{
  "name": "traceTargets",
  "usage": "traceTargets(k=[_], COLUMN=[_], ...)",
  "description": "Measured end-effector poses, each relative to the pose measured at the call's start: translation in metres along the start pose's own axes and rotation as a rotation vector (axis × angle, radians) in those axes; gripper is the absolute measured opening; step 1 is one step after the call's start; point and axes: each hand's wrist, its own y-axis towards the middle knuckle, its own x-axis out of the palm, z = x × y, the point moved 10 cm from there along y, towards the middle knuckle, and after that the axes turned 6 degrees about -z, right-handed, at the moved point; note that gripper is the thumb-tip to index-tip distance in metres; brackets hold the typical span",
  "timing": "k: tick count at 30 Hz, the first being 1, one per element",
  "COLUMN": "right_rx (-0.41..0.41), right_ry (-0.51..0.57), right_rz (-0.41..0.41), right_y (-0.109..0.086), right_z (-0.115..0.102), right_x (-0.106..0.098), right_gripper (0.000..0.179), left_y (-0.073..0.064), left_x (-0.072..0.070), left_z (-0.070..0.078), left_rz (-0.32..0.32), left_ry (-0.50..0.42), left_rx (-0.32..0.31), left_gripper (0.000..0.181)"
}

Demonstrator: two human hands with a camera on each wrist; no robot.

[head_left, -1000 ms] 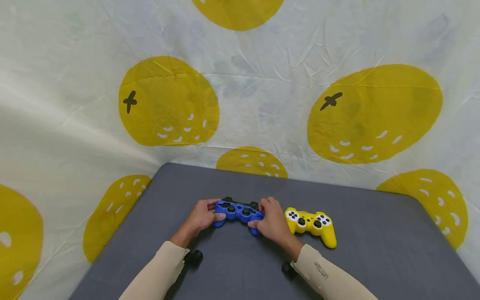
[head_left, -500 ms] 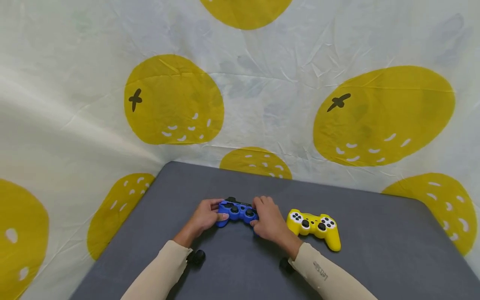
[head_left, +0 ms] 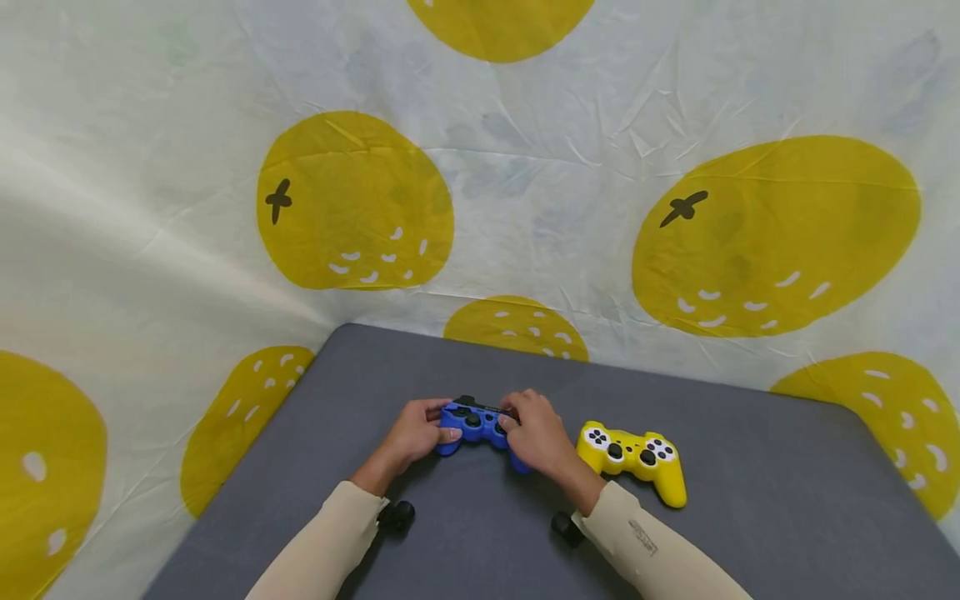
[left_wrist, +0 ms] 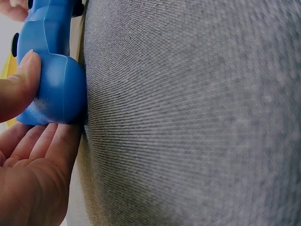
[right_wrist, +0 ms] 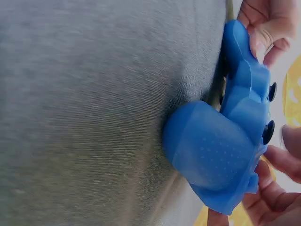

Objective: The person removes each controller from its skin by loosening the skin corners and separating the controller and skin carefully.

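Note:
A blue game controller (head_left: 480, 423) with a black top edge and black sticks lies in front of me. Its blue shell looks like a soft cover. My left hand (head_left: 415, 429) grips its left end; in the left wrist view the thumb (left_wrist: 28, 77) presses on the handle and the fingers lie against its end. My right hand (head_left: 538, 435) is at the other end, hiding the right buttons. In the right wrist view, its fingers (right_wrist: 270, 190) touch the shell (right_wrist: 216, 146) near the top corner, with the thumb lifted off the face.
Right of the right hand, a yellow game controller (head_left: 633, 457) lies face up on the dark grey table (head_left: 465, 533). White cloth (head_left: 525, 217) printed with yellow fruit hangs behind and at the left. Small black devices (head_left: 397, 517) sit at both wrists.
My right hand has moved inward over the controller's right end, and its thumb has shifted from the handle up toward the right stick. The left hand keeps its grip. The head view has turned slightly.

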Motion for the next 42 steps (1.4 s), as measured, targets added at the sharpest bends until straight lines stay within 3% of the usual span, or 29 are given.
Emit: traceTargets(k=[4, 12, 19, 25, 33, 37, 42], right_rx=[0.030, 0.215, 0.229, 0.174, -0.050, -0.143, -0.191], right_ry=[0.010, 0.288, 0.393, 0.467, 0.427, 0.272, 0.098], right_rz=[-0.028, -0.198, -0.248, -0.281, -0.345, -0.278, -0.133], right_y=[0.009, 0.027, 0.028, 0.023, 0.013, 0.011, 0.010], right_z=[0.003, 0.015, 0.015, 0.009, 0.004, 0.000, -0.006], right_x=[0.002, 0.013, 0.013, 0.011, 0.013, 0.009, 0.004], right_gripper=[0.010, 0.051, 0.054, 0.051, 0.034, 0.019, 0.023], left_y=[0.000, 0.000, -0.002, -0.003, -0.005, -0.008, -0.007], left_x=[0.001, -0.001, 0.000, -0.001, 0.003, 0.003, 0.001], left_z=[-0.002, 0.001, 0.003, 0.006, 0.010, 0.012, 0.013], left_rz=[0.001, 0.005, 0.016, 0.048, 0.076, 0.079, 0.072], left_ry=[-0.003, 0.022, 0.051, 0.084, 0.105, 0.101, 0.107], left_rx=[-0.009, 0.006, -0.002, -0.005, 0.018, 0.025, 0.009], left_gripper=[0.057, 0.056, 0.056, 0.056, 0.055, 0.055, 0.055])
